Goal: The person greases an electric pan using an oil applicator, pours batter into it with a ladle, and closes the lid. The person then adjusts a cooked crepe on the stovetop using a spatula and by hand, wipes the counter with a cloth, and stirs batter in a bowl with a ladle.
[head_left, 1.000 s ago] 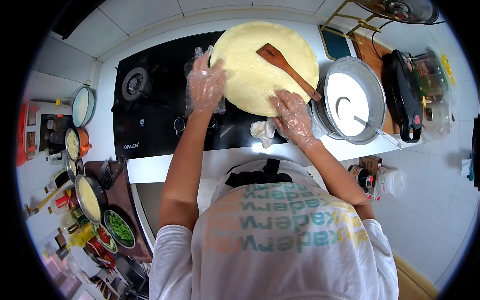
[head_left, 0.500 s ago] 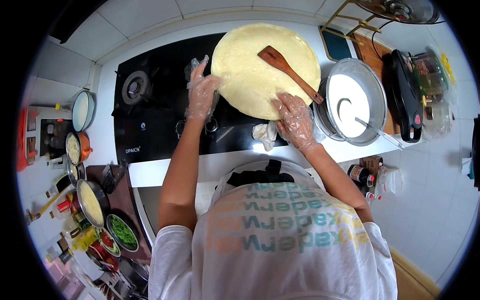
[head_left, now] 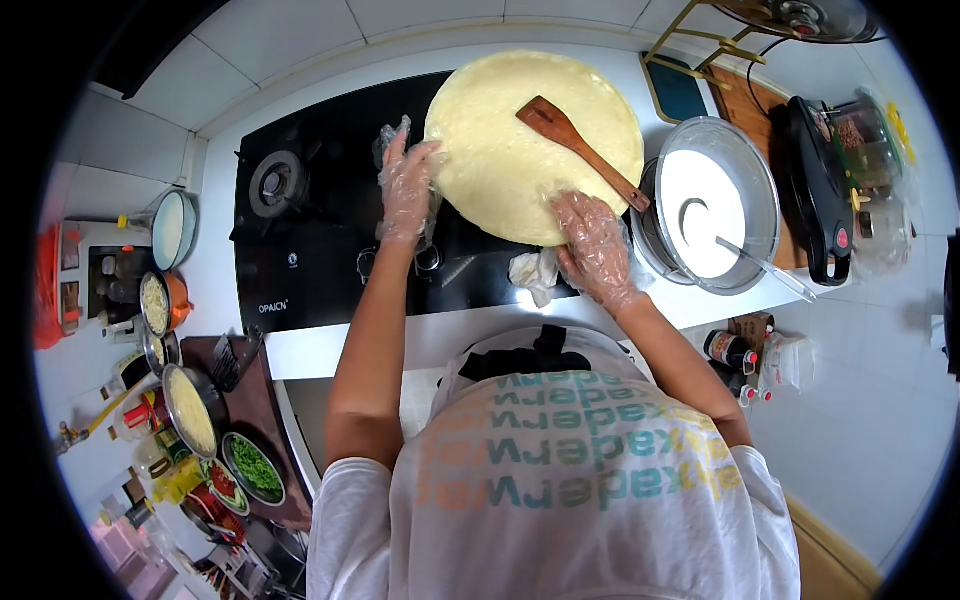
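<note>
Over the black glass hob (head_left: 330,260), a brown wooden spatula (head_left: 580,148) tops the round pale-yellow flatbread (head_left: 490,130). The plastic-gloved left hand (head_left: 405,195) has eased back to the flatbread's left rim, fingers spread; the gloved right hand (head_left: 595,245) touches its near edge, grip unclear.

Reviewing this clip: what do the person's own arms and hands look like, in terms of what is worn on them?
The left hand and the right hand each wear a loose, clear, crinkled plastic glove, with the fingers visible through it. The forearms are bare below the white short sleeves. No markings show on the gloves.
</note>
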The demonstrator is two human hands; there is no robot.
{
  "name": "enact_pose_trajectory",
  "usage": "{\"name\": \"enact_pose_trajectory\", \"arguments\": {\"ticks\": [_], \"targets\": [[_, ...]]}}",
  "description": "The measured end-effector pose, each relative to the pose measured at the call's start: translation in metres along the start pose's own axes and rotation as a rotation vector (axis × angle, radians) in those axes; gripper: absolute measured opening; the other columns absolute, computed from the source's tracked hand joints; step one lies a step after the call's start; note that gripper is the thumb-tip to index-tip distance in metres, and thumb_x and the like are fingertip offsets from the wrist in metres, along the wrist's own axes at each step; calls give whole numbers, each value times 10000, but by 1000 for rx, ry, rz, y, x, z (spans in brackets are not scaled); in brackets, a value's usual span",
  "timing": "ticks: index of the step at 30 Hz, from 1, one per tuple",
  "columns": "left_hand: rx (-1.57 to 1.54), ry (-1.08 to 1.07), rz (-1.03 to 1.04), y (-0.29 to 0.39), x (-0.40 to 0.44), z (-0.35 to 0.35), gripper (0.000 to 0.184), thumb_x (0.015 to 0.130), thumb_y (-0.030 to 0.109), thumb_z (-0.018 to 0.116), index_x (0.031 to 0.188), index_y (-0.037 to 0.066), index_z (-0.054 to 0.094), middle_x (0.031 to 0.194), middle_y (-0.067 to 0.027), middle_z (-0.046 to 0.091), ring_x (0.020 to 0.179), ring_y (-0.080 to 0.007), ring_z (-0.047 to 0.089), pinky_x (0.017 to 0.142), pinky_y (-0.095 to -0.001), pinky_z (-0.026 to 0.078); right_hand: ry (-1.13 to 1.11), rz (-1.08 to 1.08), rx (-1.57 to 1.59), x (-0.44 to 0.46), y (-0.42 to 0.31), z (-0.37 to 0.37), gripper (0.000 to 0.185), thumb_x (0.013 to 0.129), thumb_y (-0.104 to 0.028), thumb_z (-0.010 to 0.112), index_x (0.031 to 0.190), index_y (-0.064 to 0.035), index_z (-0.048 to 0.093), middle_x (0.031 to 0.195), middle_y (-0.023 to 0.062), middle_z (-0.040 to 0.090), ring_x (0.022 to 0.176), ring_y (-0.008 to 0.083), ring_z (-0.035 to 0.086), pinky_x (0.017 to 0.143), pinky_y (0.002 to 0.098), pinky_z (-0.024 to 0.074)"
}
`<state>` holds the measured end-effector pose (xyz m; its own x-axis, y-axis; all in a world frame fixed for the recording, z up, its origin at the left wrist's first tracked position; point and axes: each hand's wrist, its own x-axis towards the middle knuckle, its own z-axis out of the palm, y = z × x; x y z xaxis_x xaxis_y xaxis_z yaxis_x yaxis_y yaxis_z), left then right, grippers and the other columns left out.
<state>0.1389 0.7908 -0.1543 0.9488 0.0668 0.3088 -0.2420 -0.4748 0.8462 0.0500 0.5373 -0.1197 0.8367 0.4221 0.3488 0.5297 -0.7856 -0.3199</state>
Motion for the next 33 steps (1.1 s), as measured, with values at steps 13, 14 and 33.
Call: {"name": "enact_pose_trajectory", "arguments": {"ticks": [13, 14, 33], "targets": [[-336, 86, -310, 15, 8, 0, 328, 776, 271, 491, 742, -9, 659, 1328, -182, 341, 1224, -279, 315, 1003, -318, 220, 9, 48, -50, -2, 5, 2, 647, 566, -73, 654, 1178, -41, 445, 1241, 142, 416, 1167, 294, 385, 993, 442, 275], [-321, 49, -269, 11, 6, -2, 335, 779, 280, 490, 752, -6, 661, 1331, -179, 336, 1224, -279, 314, 1004, -320, 220, 8, 49, -50, -1, 4, 2, 655, 558, -74, 658, 1178, -46, 447, 1236, 142, 420, 1160, 300, 389, 989, 454, 274], [-224, 86, -167, 11, 11, 3, 505, 898, 397, 335, 1235, 37, 446, 799, -56, 617, 820, -134, 475, 879, -275, 307, 34, 68, -21, 3, 6, -1, 683, 513, -87, 685, 1161, -57, 472, 1240, 120, 420, 1181, 268, 379, 1005, 455, 242]]}}
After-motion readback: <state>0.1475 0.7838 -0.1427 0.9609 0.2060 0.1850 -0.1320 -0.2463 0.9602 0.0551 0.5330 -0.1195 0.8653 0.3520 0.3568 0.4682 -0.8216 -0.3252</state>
